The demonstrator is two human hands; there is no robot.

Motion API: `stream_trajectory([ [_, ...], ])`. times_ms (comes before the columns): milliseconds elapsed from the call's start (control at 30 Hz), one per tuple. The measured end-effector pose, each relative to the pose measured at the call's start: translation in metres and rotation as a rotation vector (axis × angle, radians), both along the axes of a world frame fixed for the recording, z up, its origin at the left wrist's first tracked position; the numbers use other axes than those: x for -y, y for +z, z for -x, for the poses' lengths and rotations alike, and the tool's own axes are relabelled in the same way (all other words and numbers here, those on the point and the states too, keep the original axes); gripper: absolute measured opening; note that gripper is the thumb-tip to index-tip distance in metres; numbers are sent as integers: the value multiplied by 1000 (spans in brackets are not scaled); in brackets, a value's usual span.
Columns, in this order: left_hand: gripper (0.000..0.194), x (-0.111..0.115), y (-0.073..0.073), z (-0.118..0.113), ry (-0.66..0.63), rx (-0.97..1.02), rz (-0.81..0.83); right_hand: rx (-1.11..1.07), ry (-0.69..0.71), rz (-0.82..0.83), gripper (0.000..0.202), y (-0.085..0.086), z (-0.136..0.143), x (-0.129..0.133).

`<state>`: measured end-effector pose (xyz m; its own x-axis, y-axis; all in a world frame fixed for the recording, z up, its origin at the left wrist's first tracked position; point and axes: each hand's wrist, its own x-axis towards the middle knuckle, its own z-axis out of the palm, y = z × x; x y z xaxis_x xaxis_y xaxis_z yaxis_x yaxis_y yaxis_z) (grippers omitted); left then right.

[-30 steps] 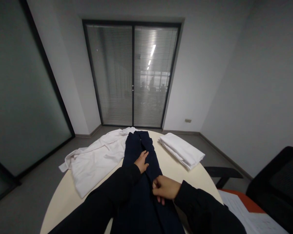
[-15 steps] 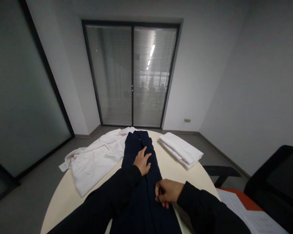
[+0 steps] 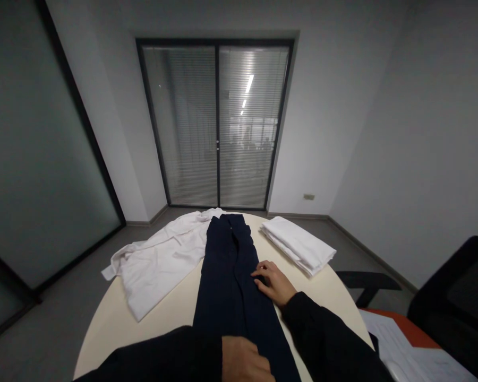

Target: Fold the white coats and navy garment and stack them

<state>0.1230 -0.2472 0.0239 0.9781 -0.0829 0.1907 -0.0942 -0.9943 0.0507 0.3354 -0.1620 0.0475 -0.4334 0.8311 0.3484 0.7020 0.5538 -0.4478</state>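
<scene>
Dark navy trousers (image 3: pixel 223 281) lie lengthwise over the middle of the round table, with a creased, slightly gaping front opening near the far end. My right hand (image 3: pixel 276 284) rests at their right edge, thumb and fingers apart, fingertips touching the cloth. Low in the picture, my left hand (image 3: pixel 245 361) is over the near part of the trousers with its back up and knuckles bent. Its fingertips are hidden, so I cannot see whether it grips the fabric. To the left, a white shirt-like garment (image 3: pixel 163 260) is spread out, partly against the trousers' far left edge.
A folded white cloth (image 3: pixel 298 244) lies on the right side of the cream table (image 3: pixel 103 329). Beyond the table's right edge stand a black chair (image 3: pixel 454 297) and papers (image 3: pixel 402 345) with an orange-red sheet or folder (image 3: pixel 410 329).
My left hand has drawn back from the middle of the trousers to their near part. My right hand has moved farther up the right edge, and its fingers have spread from a curled pose.
</scene>
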Motion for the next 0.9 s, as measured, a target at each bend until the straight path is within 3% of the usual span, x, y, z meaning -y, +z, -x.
stream_trajectory([
  [100,18,-3,-9,1,-124,-22,-136,-12,41,-42,23,-10,-1,-3],
  [267,21,-2,-8,6,-89,5,-261,-9,56,-55,22,-16,-3,-7],
  [433,13,-4,-20,8,41,-15,-61,-22,14,-30,21,-16,-2,-8],
  [633,35,-5,-38,-3,104,-26,130,-43,-56,5,20,-17,-2,-11],
  [733,29,-8,-23,-8,158,14,119,-54,-63,18,21,-17,-1,-13],
  [833,22,-29,10,-8,263,96,100,-98,-103,61,27,-17,0,-19],
  [900,33,-52,31,-5,498,169,143,-146,-135,121,34,-17,0,-27],
])
